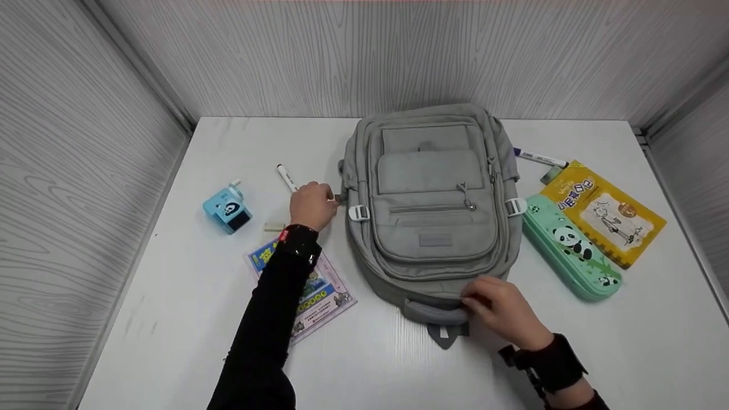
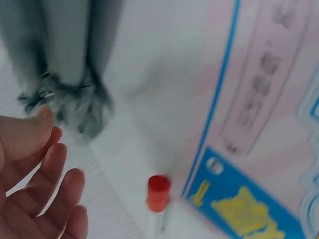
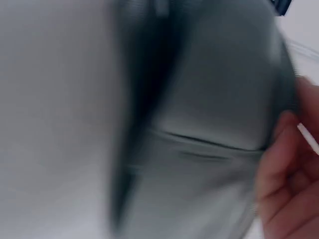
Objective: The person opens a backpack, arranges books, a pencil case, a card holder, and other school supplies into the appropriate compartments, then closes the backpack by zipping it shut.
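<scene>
The grey backpack (image 1: pixel 435 199) lies on the white table (image 1: pixel 171 341) with its front pockets up and its carry handle (image 1: pixel 435 314) toward the person, at six o'clock of the bag. The left hand (image 1: pixel 313 206) is by its nine o'clock side, so the bag sits at three o'clock of that hand; thumb and forefinger are drawn narrowly together at the gathered side fabric (image 2: pixel 79 107), the other fingers loosely bent, and I cannot tell whether cloth is caught between them. The right hand (image 1: pixel 504 310) is at the bag's five o'clock edge, pinching its rim between thumb and curled fingers, with the bag reaching away toward eleven o'clock and the handle's end close by at nine. Around the left hand, a white marker (image 1: pixel 287 178) lies just beside it at eleven o'clock, a blue pencil sharpener (image 1: pixel 226 209) farther off at nine, a small pale block (image 1: pixel 274 226) near at eight, and a pink-bordered booklet (image 1: pixel 328 285) at six, partly under the forearm. Beyond the bag's three o'clock side are a green panda pencil case (image 1: pixel 572 249) and a yellow notebook (image 1: pixel 609 210); at two, a purple-ended marker (image 1: pixel 540 158).
</scene>
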Action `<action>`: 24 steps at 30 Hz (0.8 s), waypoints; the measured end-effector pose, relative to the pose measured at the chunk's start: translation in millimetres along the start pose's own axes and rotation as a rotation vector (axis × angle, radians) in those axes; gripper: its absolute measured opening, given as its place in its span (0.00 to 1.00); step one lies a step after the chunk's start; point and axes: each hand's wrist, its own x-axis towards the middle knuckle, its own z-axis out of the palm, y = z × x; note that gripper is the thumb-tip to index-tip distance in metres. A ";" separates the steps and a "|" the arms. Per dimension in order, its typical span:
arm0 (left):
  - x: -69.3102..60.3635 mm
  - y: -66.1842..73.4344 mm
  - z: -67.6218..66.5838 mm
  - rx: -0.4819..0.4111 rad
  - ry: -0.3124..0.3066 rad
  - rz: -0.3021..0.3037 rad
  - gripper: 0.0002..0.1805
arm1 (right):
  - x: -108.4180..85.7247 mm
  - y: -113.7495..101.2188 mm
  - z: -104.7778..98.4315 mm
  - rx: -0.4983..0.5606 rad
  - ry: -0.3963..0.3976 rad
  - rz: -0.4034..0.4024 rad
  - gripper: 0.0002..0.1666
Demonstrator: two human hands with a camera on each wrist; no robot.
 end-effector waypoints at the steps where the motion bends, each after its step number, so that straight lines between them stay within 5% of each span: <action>1: -3.9 -0.5 -5.8 -0.007 0.013 0.013 0.11 | 4.2 -2.7 -3.0 -0.026 -0.023 0.026 0.12; 6: -36.2 -3.8 -33.9 -0.037 0.090 0.083 0.11 | 21.6 -12.8 -14.6 -0.087 -0.083 0.105 0.09; 11: -77.1 -20.6 -47.1 -0.033 -0.014 0.002 0.13 | 31.0 -18.7 -20.4 -0.111 -0.003 0.095 0.10; 18: -111.0 -77.3 -39.2 0.024 -0.243 -0.220 0.27 | 47.8 -22.6 -32.5 -0.125 0.145 0.005 0.10; 24: -123.4 -116.8 -22.1 0.043 -0.281 -0.270 0.43 | 68.6 -28.1 -44.9 -0.089 0.229 -0.029 0.08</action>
